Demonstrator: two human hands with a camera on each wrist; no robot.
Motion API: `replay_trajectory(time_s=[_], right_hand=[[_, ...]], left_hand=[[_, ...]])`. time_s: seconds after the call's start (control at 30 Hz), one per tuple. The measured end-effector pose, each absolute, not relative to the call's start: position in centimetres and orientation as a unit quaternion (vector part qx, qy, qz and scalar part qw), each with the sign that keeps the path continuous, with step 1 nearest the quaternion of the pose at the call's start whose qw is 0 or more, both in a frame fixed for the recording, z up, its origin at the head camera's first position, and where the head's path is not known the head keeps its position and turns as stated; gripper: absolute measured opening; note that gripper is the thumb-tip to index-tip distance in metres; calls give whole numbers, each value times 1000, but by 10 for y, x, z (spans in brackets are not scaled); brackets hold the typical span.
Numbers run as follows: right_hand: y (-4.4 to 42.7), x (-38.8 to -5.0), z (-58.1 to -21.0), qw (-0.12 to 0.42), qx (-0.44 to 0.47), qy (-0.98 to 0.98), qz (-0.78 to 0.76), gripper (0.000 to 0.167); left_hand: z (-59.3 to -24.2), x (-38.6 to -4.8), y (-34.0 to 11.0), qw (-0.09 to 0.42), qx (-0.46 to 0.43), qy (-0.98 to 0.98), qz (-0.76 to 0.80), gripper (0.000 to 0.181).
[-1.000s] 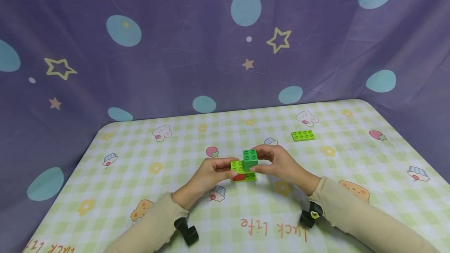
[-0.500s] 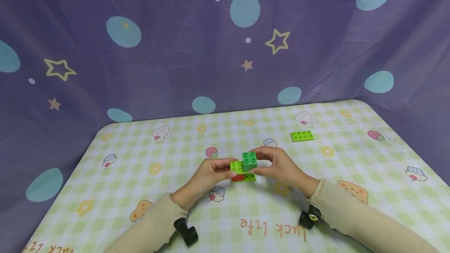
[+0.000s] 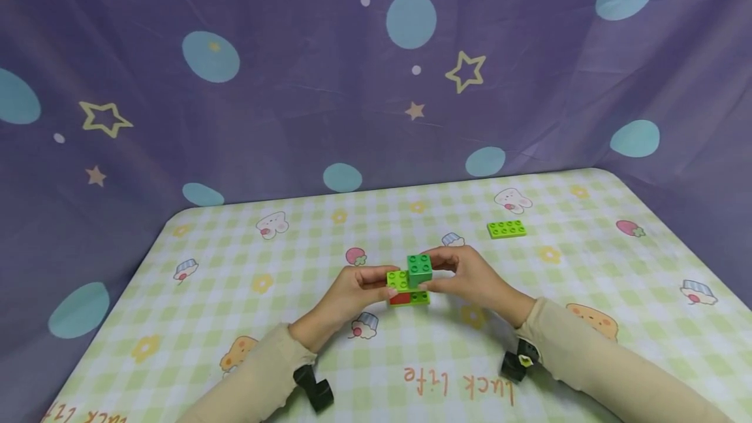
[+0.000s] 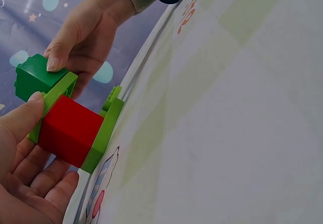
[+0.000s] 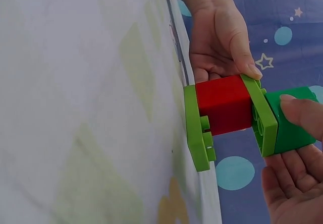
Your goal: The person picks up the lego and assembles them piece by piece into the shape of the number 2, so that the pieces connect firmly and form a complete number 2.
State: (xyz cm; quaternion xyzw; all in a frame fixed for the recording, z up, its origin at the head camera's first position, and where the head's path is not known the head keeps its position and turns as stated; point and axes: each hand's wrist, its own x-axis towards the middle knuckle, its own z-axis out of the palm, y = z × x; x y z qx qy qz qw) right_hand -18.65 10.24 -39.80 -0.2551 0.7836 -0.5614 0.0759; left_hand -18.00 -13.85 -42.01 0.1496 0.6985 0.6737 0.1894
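At the middle of the table stands a small stack of toy building bricks. Its base is a lime-green plate (image 3: 420, 297), and a red brick (image 4: 70, 130) sits on the plate's left half. Across the red brick lies an upper lime-green plate (image 3: 397, 281), its right half overhanging. A green brick (image 3: 420, 271) sits on that overhanging half; no gap shows between them in the right wrist view. My left hand (image 3: 352, 292) pinches the left end of the upper plate, thumb on the near edge. My right hand (image 3: 467, 274) holds the green brick between thumb and fingers.
Another lime-green plate (image 3: 506, 229) lies alone farther back, to the right of the stack. A checked, printed cloth (image 3: 264, 318) covers the table. Behind the table's far edge hangs a purple curtain (image 3: 282, 116) with stars and blue ovals.
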Motion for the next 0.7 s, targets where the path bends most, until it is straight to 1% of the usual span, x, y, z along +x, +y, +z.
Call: replay_trajectory(time_s=[0.07, 0.17, 0.33, 0.47, 0.53, 0.7], right_hand=[[102, -186, -398, 80, -254, 781, -565, 38], [103, -186, -398, 67, -267, 787, -552, 37], [102, -183, -396, 19, -307, 811, -498, 36], [102, -183, -393, -9, -329, 823, -464, 34], [103, -184, -392, -6, -333, 823, -461, 34], [103, -187, -392, 28, -312, 810, -495, 37]], left_hand=[[-421, -180, -138, 189, 150, 698, 674, 41], [-422, -181, -138, 191, 150, 697, 675, 41], [-423, -181, -139, 192, 153, 696, 675, 40], [-422, -181, -139, 189, 155, 700, 672, 40], [-422, -181, -139, 185, 156, 704, 668, 40], [-421, -181, -139, 178, 156, 716, 657, 40]])
